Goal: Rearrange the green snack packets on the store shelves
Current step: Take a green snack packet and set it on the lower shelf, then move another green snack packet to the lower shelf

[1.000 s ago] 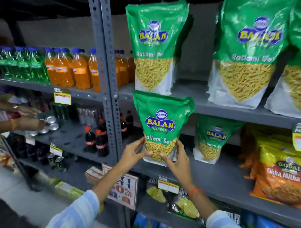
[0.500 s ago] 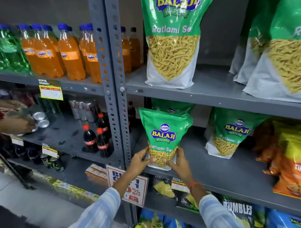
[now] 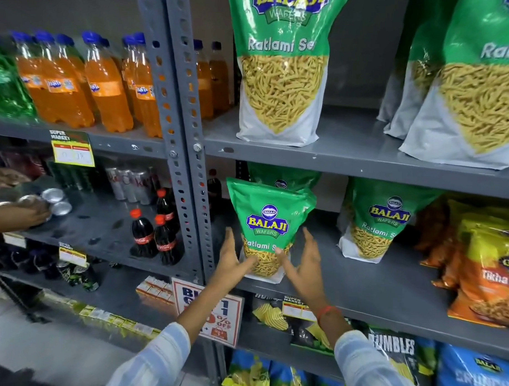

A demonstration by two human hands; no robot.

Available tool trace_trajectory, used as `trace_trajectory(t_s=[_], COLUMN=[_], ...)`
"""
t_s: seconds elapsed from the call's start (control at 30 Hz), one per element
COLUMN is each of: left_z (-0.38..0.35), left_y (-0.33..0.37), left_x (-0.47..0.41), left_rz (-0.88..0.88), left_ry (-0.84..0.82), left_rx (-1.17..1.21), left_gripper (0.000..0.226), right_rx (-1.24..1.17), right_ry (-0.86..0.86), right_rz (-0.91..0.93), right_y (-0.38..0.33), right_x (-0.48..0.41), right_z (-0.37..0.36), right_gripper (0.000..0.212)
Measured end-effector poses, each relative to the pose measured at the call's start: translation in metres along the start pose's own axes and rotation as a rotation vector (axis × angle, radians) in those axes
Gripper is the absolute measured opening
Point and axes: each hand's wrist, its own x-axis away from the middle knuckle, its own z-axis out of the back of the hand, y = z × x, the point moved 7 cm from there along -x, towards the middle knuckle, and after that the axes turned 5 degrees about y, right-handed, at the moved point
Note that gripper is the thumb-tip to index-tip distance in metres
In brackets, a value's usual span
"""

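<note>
A small green Balaji Ratlami Sev packet (image 3: 268, 222) stands upright at the front left of the middle grey shelf (image 3: 368, 286). My left hand (image 3: 232, 258) and my right hand (image 3: 304, 261) flank its lower part with fingers spread, thumbs touching its base. Another green packet (image 3: 282, 178) peeks out behind it. A third small green packet (image 3: 382, 220) stands further right on the same shelf. Large green packets stand on the upper shelf, one (image 3: 282, 66) above my hands and others (image 3: 479, 85) at the right.
A perforated steel upright (image 3: 180, 132) divides the racks. Orange soda bottles (image 3: 104, 83) and cola bottles (image 3: 153, 235) fill the left shelves, where another person's hand (image 3: 21, 213) handles cans. Orange and yellow snack bags (image 3: 487, 267) stand at the right. Chip bags lie below.
The packet came down from mid-air onto the middle shelf. My fingers have opened from their grip and now rest loosely at its sides. The camera has moved closer.
</note>
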Motion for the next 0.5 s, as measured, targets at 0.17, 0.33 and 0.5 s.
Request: trace_trajectory(t_s=[0.17,0.33,0.5], left_z=[-0.004,-0.036,-0.073], left_y=[0.114,0.224,0.317], left_x=[0.048,0.078,0.097], left_rz=[-0.548,-0.787,-0.924], left_ry=[0.356,0.422,0.496], left_rx=[-0.21,-0.165,-0.122], left_gripper=[0.083,0.07,0.067], right_rx=[-0.024,-0.094,-0.112], right_ry=[0.271,0.469,0.616], right_rz=[0.356,0.615,0.758], right_y=[-0.082,-0.154,-0.194], right_x=[-0.015,-0.028,-0.032], right_z=[0.072,0.17,0.272], right_gripper=[0.047,0.035,0.035])
